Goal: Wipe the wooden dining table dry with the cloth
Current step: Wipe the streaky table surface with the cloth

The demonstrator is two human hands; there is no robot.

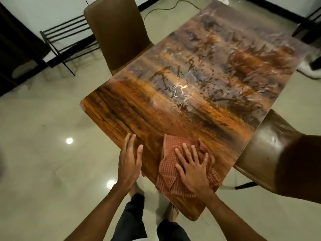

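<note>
Table (139,115): glossy wood grain, set diagonally across the view; streaky wet smears cover the half toward 1 o'clock, while the near half looks cleaner.
Floor (43,153): pale polished tiles with lamp reflections.
Cloth (166,178): red checked, rumpled, on the table's near end at 6 o'clock, reaching the edge.
Right hand (192,169): flat on the cloth, fingers spread, pressing and not clenched.
Left hand (129,164): at 7 o'clock, palm down on the table edge, fingers straight, grasping nothing.
Brown chair (116,32): 11 o'clock, pushed against the table.
Second chair (271,153): 4 o'clock, beside the table edge.
Black rack (66,44): 10 o'clock, by the wall.
Cable (165,7): 12 o'clock, on the floor.
</note>
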